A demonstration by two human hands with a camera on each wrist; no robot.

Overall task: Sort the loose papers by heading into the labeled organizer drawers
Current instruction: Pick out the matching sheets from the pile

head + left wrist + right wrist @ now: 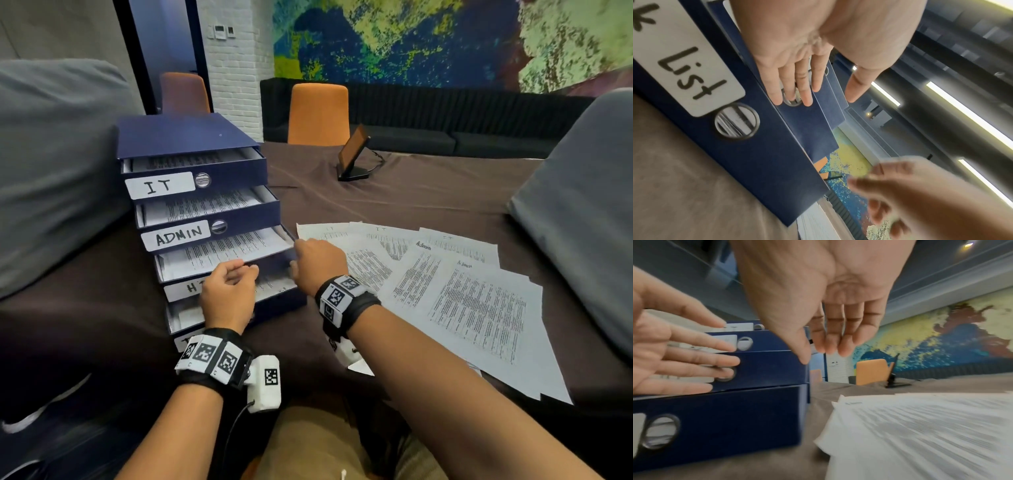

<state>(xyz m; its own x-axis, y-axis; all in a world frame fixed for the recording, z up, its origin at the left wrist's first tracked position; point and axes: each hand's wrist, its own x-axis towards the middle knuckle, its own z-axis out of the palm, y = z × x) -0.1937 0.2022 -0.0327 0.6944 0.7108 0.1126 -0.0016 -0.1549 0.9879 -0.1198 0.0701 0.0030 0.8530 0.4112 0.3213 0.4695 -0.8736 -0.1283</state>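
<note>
A dark blue organizer (191,137) stands on the left of the table, its stacked drawers pulled partly out with printed sheets inside. Labels read IT (159,186) and ADMIN (176,236); the third label is half hidden by my left hand (229,291). The lowest label ends in "List" (690,73). My left hand (803,84) lays straight fingers on a drawer front by its metal ring pull. My right hand (318,263) hovers at the third drawer's right corner, fingers relaxed (830,331) and holding nothing. Loose papers (462,301) headed IT and Admin lie fanned out to the right.
A brown cloth (411,192) covers the table. A dark tablet on a stand (354,154) sits at the far side, with an orange chair (318,113) behind it. Grey cushions rise at the left (51,164) and the right (582,205).
</note>
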